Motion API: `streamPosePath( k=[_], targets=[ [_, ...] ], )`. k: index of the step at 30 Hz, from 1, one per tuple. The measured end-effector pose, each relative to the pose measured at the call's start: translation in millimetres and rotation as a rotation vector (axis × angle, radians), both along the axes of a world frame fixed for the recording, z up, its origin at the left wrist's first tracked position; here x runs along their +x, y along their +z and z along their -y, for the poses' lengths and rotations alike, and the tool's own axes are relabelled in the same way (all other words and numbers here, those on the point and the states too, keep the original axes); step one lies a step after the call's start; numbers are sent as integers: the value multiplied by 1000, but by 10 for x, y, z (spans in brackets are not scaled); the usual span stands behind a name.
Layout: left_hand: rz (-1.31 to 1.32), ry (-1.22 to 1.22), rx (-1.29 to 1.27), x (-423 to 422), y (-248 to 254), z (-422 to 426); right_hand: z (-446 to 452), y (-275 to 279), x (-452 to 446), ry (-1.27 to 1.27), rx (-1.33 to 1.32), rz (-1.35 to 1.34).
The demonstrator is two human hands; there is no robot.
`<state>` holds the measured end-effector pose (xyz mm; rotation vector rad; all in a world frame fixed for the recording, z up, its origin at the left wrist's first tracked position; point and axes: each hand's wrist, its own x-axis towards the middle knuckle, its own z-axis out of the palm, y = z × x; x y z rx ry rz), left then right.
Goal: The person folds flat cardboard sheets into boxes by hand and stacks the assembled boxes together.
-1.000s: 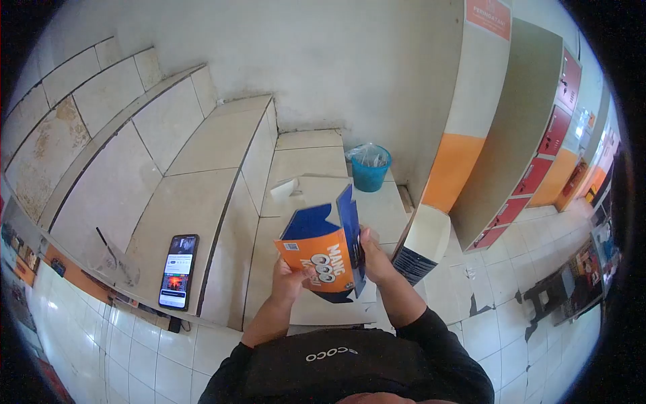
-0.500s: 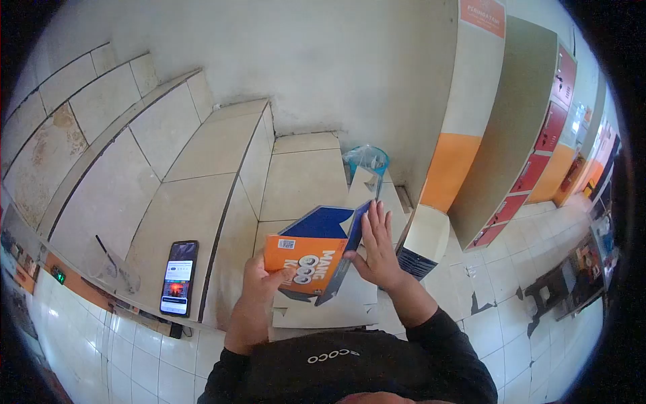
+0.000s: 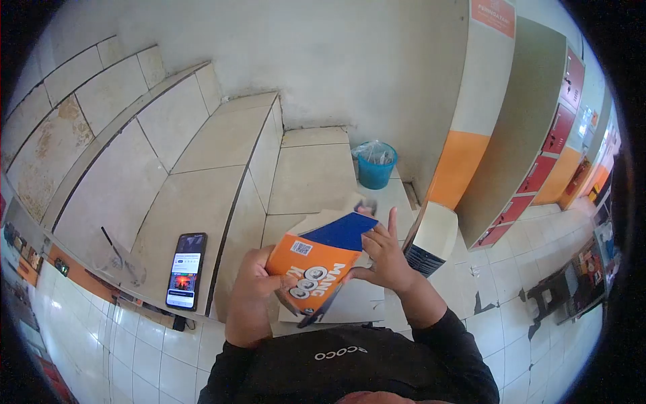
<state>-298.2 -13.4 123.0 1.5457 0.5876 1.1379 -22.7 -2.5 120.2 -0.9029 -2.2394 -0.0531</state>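
An orange carton (image 3: 326, 254) with white lettering and blue inner flaps is tilted in front of my body, its top flaps unfolded. My left hand (image 3: 259, 279) grips its left side, thumb on the orange face. At the right end, my right hand (image 3: 387, 259) has its thumb by the carton's edge and bent fingers at the blue flap (image 3: 340, 230), while one finger points up. A pale flap beyond the fingers is blurred. Flat whitish cardboard (image 3: 356, 308) lies beneath the carton, partly hidden by it.
A phone (image 3: 186, 271) with its screen lit lies on the tiled ledge (image 3: 205, 192) at left, near a clear plastic cup (image 3: 128, 269). A blue bucket (image 3: 375, 174) lined with plastic stands by the wall. Stacked cartons (image 3: 431, 236) are at right, before red-doored lockers (image 3: 536, 174).
The carton has turned and tipped, showing more of its orange face and blue flap. My right hand's flat, extended fingers have bent around the flap. The bucket is now less covered.
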Motion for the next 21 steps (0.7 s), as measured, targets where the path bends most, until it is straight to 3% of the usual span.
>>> streamPosePath(
  k=[1, 4, 7, 10, 12, 16, 19, 21],
  targets=[
    [-50, 45, -3, -20, 66, 16, 9, 3, 5, 36, 21, -7],
    [-581, 289, 53, -48, 437, 28, 81, 1, -107, 9, 162, -6],
    [-496, 1013, 741, 248, 324, -74, 133, -89, -127, -173, 167, -98],
    [-463, 1219, 757, 528, -86, -69, 165, -107, -176, -294, 113, -391],
    [-446, 1110, 654, 681, -210, -117, 230, -34, -223, -285, 105, -575],
    [-456, 1037, 529, 800, -330, -165, 320, -270, -247, -294, -50, -616],
    [-464, 1056, 484, 811, -379, -194, 338, -249, -319, -87, -249, -952],
    [-417, 986, 459, 776, -403, -217, 366, -219, -314, -110, -204, -861]
  ],
)
